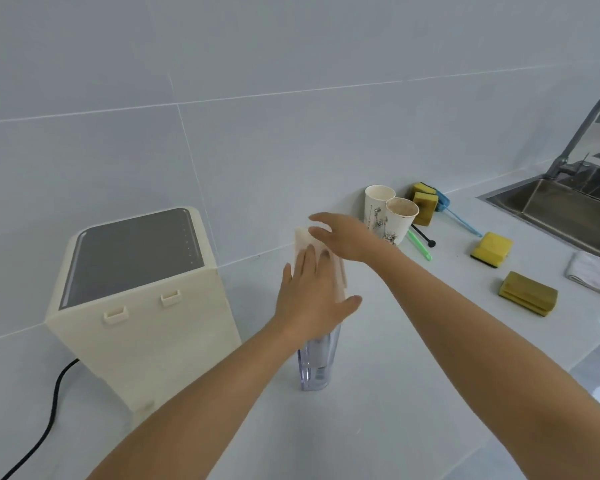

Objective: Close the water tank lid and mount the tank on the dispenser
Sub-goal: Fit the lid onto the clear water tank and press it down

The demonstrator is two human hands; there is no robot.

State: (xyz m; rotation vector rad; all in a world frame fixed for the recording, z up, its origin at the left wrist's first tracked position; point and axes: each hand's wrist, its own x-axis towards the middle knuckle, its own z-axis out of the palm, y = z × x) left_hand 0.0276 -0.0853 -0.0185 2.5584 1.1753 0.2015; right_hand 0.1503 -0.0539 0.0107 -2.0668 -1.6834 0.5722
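Observation:
A clear plastic water tank (317, 362) stands upright on the white counter, to the right of the cream dispenser (142, 306). Its cream lid (302, 239) lies flat on top. My left hand (312, 299) rests flat on the near part of the lid, fingers spread. My right hand (343, 237) lies palm down over the far part of the lid, fingers stretched out. The dispenser has a grey top panel and two small hooks on the side facing the tank. Tank and dispenser stand apart.
Two paper cups (390, 214) stand behind the tank by the wall. Yellow sponges (492, 249), a darker sponge (529, 294), a blue brush and a green stick lie to the right. A steel sink (561, 209) with a tap sits far right. A black cable (49, 417) runs from the dispenser.

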